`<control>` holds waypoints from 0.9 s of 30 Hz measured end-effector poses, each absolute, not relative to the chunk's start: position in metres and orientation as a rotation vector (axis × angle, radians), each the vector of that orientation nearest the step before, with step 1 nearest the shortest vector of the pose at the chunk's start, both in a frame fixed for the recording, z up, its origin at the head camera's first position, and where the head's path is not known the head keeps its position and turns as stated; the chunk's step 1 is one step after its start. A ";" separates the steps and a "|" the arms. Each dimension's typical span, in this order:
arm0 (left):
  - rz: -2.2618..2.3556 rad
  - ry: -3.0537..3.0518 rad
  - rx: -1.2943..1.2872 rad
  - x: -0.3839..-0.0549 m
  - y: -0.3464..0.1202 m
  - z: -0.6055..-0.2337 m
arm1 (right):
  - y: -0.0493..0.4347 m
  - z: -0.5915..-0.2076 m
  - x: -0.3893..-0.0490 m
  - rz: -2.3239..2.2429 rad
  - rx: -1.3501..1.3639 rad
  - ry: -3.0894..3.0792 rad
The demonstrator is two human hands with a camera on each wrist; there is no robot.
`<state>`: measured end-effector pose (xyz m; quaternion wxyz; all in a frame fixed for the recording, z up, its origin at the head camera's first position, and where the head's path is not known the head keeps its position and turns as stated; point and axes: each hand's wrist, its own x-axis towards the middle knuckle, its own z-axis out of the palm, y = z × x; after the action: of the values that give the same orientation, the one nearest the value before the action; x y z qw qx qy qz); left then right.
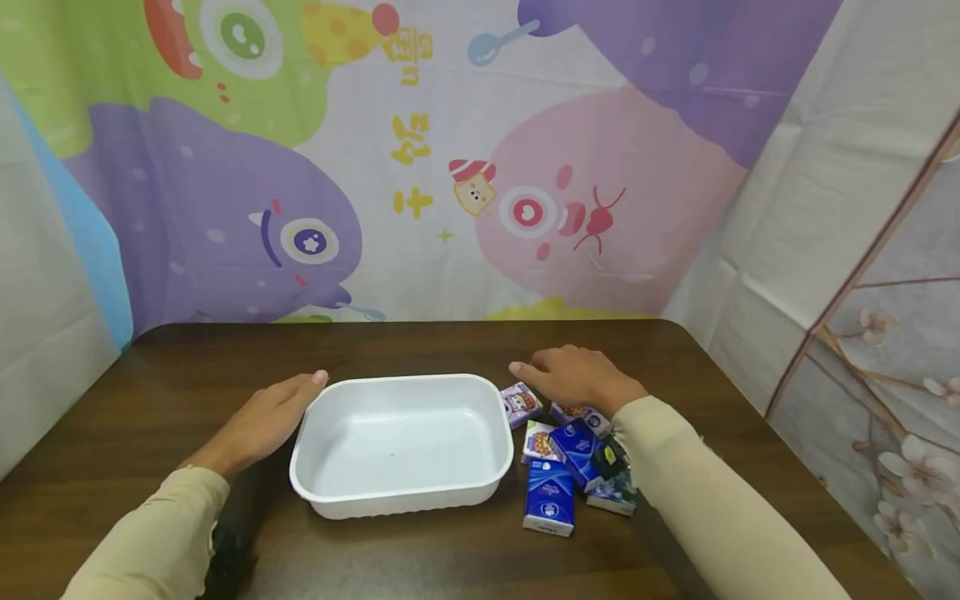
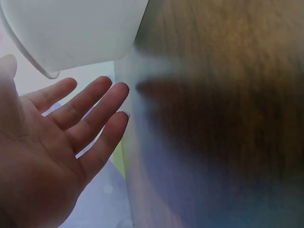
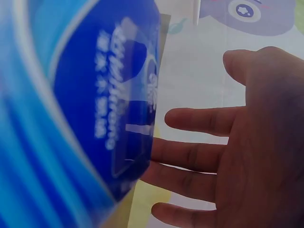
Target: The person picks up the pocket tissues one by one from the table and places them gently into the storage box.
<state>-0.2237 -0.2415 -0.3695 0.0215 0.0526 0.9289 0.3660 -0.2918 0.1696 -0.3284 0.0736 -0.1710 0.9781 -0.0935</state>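
Observation:
A white plastic basin [image 1: 401,457] stands on the table with nothing inside. My left hand [image 1: 258,423] is at its left side, thumb up close by the rim. In the left wrist view that hand [image 2: 57,135] has its fingers loosely spread, palm bare, beside the basin's wall [image 2: 80,33]. Over the far side of a small heap of tissue packs hovers my right hand [image 1: 573,377], holding nothing. The heap includes blue packs [image 1: 550,497] and cartoon-printed packs [image 1: 520,404]. In the right wrist view, a blue pack [image 3: 95,95] looms large and partly covers the fingertips of the right hand [image 3: 251,142].
The dark wooden table [image 1: 390,558] ends at a cartoon-printed cloth [image 1: 420,275] behind. A pale cloth with printed blossoms [image 1: 885,400] hangs along the right. The heap lies just right of the basin, and the right sleeve [image 1: 720,492] passes beside it.

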 end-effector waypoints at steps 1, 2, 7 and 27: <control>1.141 2.875 0.162 -0.223 -0.242 -0.370 | 0.170 -0.328 -0.291 -0.280 -0.511 2.938; 1.148 2.872 0.163 -0.223 -0.242 -0.370 | 0.170 -0.328 -0.291 -0.279 -0.511 2.937; 1.188 2.862 0.173 -0.220 -0.242 -0.370 | 0.172 -0.329 -0.289 -0.271 -0.515 2.933; 1.299 2.834 0.206 -0.213 -0.243 -0.377 | 0.172 -0.332 -0.280 -0.266 -0.567 2.932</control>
<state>-0.2130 -0.2434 -0.3771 0.0088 0.0658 0.9070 0.4159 -0.2803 0.1724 -0.3321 0.0714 -0.1888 0.9754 -0.0883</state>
